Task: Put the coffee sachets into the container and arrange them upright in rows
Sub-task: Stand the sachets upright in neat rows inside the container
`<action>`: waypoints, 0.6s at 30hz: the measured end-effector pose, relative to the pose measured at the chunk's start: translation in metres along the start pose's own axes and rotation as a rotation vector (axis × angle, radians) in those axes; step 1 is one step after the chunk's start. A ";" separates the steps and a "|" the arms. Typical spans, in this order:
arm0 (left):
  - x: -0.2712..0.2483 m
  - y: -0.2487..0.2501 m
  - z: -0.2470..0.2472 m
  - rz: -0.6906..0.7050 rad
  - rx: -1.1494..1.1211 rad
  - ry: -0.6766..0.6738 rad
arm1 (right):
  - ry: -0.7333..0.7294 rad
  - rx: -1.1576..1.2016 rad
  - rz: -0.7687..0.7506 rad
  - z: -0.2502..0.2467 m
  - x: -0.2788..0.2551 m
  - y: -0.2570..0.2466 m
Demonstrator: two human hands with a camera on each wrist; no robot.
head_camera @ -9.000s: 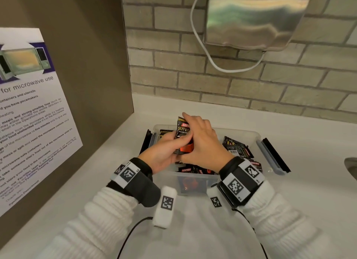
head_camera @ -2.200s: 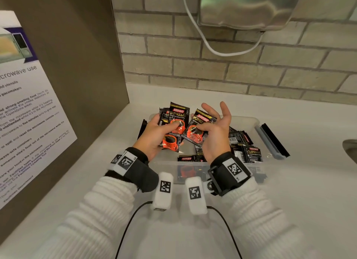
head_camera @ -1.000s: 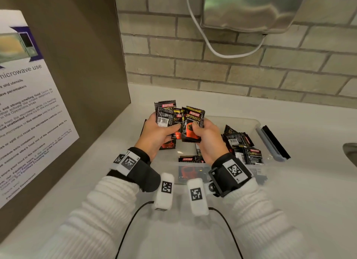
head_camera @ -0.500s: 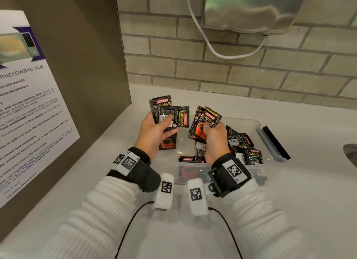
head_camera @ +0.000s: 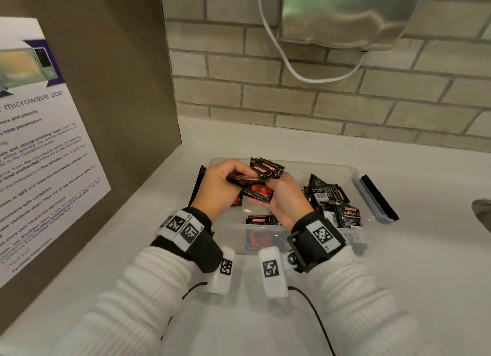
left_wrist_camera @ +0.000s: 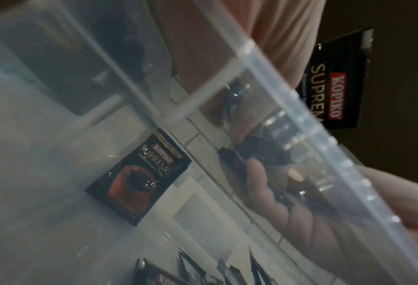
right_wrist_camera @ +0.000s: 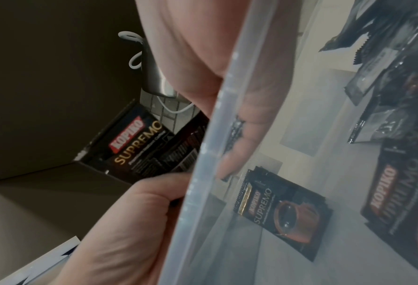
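Note:
A clear plastic container (head_camera: 330, 167) stands on the white counter. Above its left half both hands meet over a bundle of black and red coffee sachets (head_camera: 266, 168). My left hand (head_camera: 225, 181) grips the bundle from the left, with its fingers curled round sachets lying nearly flat. From the right, my right hand (head_camera: 276, 196) holds the same bundle, thumb on a sachet with a red cup (head_camera: 259, 192). Several loose sachets (head_camera: 332, 200) lie jumbled in the container's right half. More sachets (head_camera: 259, 220) lean at its near wall. Through the wall (left_wrist_camera: 276, 77) one sachet (left_wrist_camera: 139, 179) lies on the floor.
A brown side panel with a microwave notice (head_camera: 39, 143) closes off the left. Above the brick back wall hangs a steel dispenser (head_camera: 345, 15) with a white cable (head_camera: 305, 71). Black lid clips (head_camera: 377, 198) stick out from the container's ends. A sink edge (head_camera: 482, 214) shows at the far right.
The hands were apart, each holding sachets upright. They have come together and dropped lower over the container's left half, and the sachets now lie tilted almost flat.

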State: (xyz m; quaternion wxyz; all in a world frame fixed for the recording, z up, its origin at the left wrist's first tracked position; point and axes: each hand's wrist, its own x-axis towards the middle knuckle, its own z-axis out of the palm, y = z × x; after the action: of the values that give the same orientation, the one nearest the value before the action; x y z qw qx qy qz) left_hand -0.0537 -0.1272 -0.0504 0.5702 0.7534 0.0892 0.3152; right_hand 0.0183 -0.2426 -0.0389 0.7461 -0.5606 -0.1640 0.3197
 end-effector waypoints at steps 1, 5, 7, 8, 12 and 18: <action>0.001 -0.001 0.000 -0.035 0.026 -0.015 | -0.003 0.013 -0.003 0.000 0.001 0.000; 0.000 0.004 0.000 -0.114 0.040 -0.085 | 0.052 0.065 0.017 0.002 0.009 0.006; -0.001 0.009 0.000 -0.138 -0.002 -0.102 | 0.073 0.141 0.035 0.005 0.011 0.006; -0.001 0.011 -0.001 -0.145 -0.036 -0.105 | 0.075 0.170 0.040 0.005 0.011 0.005; 0.001 0.014 0.001 -0.189 -0.268 -0.125 | 0.028 0.148 0.040 0.002 0.012 0.006; 0.008 0.005 -0.001 -0.355 -0.549 0.074 | 0.122 0.086 -0.037 -0.004 0.014 0.008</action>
State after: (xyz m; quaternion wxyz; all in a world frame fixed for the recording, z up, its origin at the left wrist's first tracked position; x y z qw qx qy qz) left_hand -0.0492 -0.1239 -0.0422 0.7946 0.5322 0.1514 0.2501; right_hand 0.0288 -0.2351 -0.0491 0.7837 -0.5435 -0.1148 0.2780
